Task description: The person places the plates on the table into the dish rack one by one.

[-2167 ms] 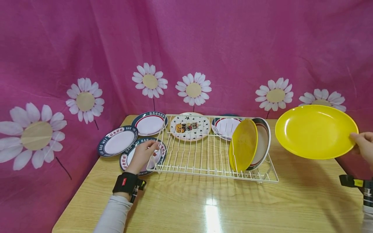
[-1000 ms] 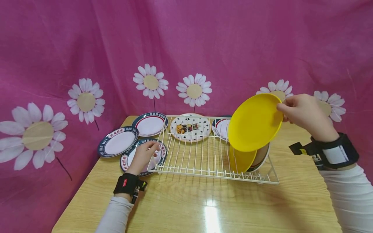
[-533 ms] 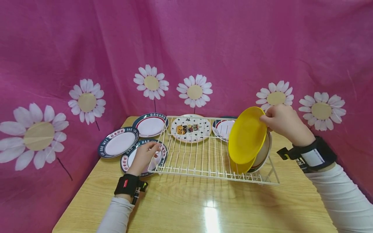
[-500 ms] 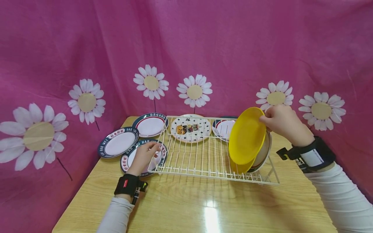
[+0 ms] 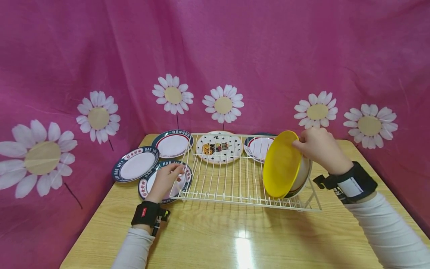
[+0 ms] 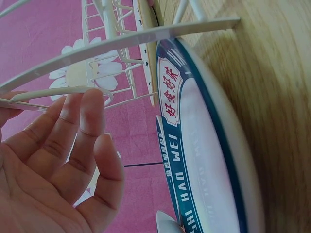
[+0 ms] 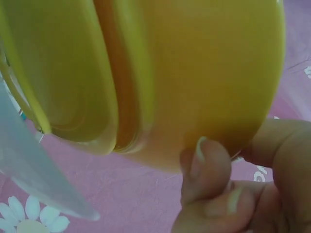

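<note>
Upright at the right end of the white wire dish rack (image 5: 231, 198) is a yellow plate (image 5: 280, 164), its rim pinched by my right hand (image 5: 322, 151). In the right wrist view, thumb and fingers grip this plate (image 7: 209, 73) at its edge. A second yellow plate (image 7: 58, 68) stands close by it, mostly hidden in the head view. Behind them leans a white plate with a dark rim (image 5: 305, 172). My left hand (image 5: 164, 183) holds the rack's left end; in the left wrist view its fingers (image 6: 90, 116) curl at the end wire.
Navy-rimmed plates lie on the wooden table (image 5: 201, 239) at left: one at the edge (image 5: 136, 164), one behind (image 5: 173, 144), one under my left hand (image 5: 151, 183). Behind the rack are a star-patterned plate (image 5: 220, 147) and another navy-rimmed plate (image 5: 258, 145). A pink flowered curtain (image 5: 268, 56) surrounds the table.
My right hand has brought the yellow plate in from the right, turned it upright and lowered it into the rack before the other yellow plate. My left hand has stayed on the rack.
</note>
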`<control>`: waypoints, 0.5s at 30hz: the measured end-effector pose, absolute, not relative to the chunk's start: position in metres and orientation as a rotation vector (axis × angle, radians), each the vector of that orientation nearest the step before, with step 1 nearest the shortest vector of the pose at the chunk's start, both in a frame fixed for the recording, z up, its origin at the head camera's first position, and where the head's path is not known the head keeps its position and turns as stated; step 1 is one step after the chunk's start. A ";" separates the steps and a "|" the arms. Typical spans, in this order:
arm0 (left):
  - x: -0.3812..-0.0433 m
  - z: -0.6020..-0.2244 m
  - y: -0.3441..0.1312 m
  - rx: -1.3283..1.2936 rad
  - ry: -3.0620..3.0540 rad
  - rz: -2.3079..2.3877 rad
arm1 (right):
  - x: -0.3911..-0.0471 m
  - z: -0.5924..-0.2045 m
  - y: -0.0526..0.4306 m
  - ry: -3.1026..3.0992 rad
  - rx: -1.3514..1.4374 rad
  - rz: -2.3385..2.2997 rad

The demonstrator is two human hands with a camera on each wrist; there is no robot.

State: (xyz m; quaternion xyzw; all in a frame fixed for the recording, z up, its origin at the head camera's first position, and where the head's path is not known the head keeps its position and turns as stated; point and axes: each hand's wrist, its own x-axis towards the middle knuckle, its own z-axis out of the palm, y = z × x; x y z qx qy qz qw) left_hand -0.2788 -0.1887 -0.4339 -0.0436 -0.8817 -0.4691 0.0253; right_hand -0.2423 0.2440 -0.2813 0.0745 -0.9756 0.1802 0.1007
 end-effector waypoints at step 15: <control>-0.280 -0.434 -0.186 -0.096 -2.723 -1.465 | -0.249 -0.298 0.240 -2.961 0.235 0.506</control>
